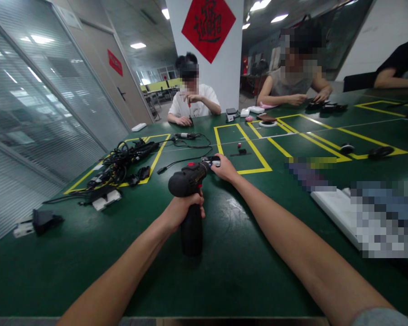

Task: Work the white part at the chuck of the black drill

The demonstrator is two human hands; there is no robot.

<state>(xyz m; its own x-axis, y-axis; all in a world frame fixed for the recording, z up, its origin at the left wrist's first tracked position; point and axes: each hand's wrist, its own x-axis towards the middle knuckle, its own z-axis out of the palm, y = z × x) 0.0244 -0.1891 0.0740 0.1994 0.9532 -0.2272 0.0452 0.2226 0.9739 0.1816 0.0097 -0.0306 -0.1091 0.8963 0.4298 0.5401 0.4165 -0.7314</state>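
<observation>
At grn tbl (245,271), L hand (185,208) holds blk drill (189,179).

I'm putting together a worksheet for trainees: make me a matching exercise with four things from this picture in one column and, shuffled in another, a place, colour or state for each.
Column one
1. Drill
2. Cable pile
3. Diamond-shaped sign
4. Right hand

Column two
A. Red, on the white pillar
B. Holding a small part at the front end of a tool
C. Tangled, partly inside a yellow outline on the green tabletop
D. Mostly black, gripped by the left hand

Right pairs: 1-D; 2-C; 3-A; 4-B
</observation>
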